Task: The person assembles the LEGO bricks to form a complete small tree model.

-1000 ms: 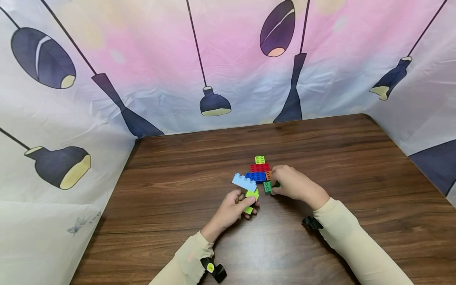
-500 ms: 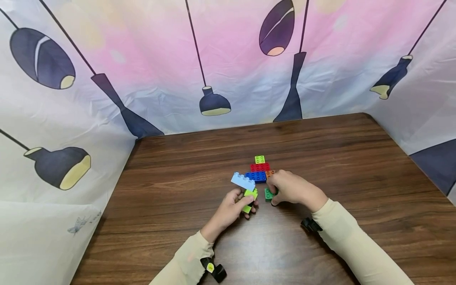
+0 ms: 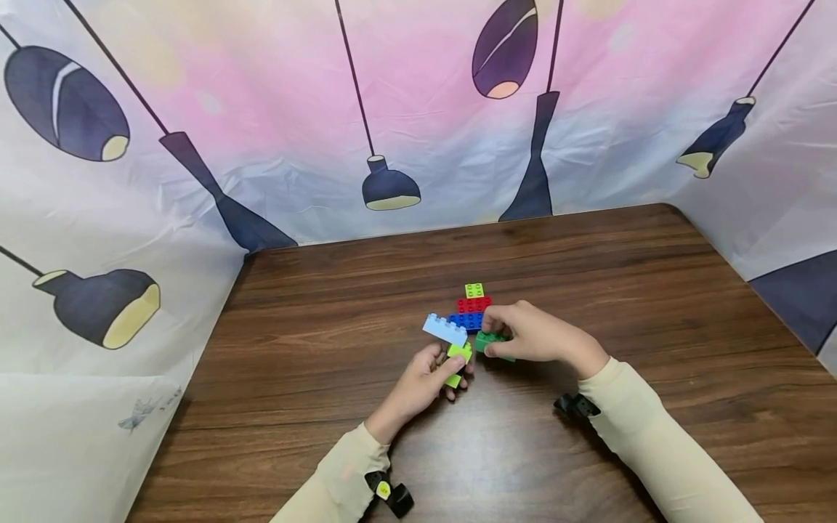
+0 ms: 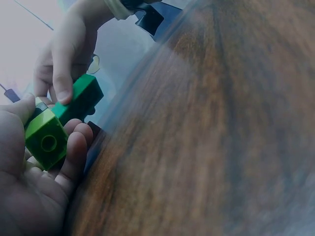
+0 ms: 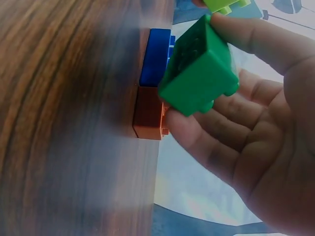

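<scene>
In the head view my left hand [image 3: 418, 381] holds a small stack of toy building bricks between thumb and fingers. Lime-green bricks [image 3: 460, 351] make up most of it, with a dark part among them, and a long light blue brick [image 3: 445, 330] slants across the top. My right hand [image 3: 536, 335] pinches a green brick [image 3: 482, 341] just to the right of that stack. From the right wrist the green brick [image 5: 199, 78] appears tilted between thumb and fingertips, studs facing the palm. The left wrist view has the green brick [image 4: 81, 98] right behind the lime one [image 4: 47, 140].
Beyond the hands, a blue brick [image 3: 463, 322], a red brick [image 3: 474, 305] and a small lime brick [image 3: 474, 290] lie in a row on the wooden table [image 3: 314, 327]. An orange brick [image 5: 148, 113] sits against the blue one. A printed cloth [image 3: 294, 131] hangs behind the table.
My right hand first drew the green brick toward me, away from the other bricks, then lifted it and brought it left, closer to the stack. The left hand has stayed nearly still.
</scene>
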`<state>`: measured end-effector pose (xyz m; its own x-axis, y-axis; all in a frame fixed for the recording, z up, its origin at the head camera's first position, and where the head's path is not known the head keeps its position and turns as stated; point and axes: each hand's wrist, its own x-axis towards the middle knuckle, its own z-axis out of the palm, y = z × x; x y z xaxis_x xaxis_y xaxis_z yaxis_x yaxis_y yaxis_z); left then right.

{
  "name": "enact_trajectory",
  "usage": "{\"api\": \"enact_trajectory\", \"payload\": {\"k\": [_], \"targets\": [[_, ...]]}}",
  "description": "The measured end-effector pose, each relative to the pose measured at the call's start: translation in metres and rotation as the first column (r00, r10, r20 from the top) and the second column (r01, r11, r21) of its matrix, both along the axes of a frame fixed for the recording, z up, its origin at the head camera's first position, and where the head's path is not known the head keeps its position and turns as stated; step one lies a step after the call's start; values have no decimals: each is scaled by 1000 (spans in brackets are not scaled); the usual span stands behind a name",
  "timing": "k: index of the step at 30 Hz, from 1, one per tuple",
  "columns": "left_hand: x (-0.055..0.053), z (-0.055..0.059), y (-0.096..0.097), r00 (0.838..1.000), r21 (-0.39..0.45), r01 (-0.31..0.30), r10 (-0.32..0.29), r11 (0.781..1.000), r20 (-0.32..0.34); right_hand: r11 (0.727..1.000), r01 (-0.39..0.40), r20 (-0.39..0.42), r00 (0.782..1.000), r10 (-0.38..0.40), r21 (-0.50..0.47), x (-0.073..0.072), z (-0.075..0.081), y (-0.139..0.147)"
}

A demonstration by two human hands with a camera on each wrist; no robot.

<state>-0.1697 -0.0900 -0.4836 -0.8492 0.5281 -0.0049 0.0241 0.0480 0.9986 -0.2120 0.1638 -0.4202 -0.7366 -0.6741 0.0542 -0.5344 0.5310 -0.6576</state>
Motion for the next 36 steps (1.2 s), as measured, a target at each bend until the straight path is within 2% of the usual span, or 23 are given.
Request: {"api": "enact_trajectory", "payload": {"k": [11, 18, 36], "targets": [[0, -2, -1, 1000, -5, -5, 6, 1000, 26, 994, -15, 26, 999, 18, -110, -1, 0, 2], [-1, -2, -1, 1000, 12, 5, -5, 1000, 23, 984, -26, 72, 997, 39, -174, 0, 3, -1], [0, 0, -1, 1000, -6, -17, 17, 1000, 23, 975, -47, 102, 992, 71, -218, 2, 2, -5]]}}
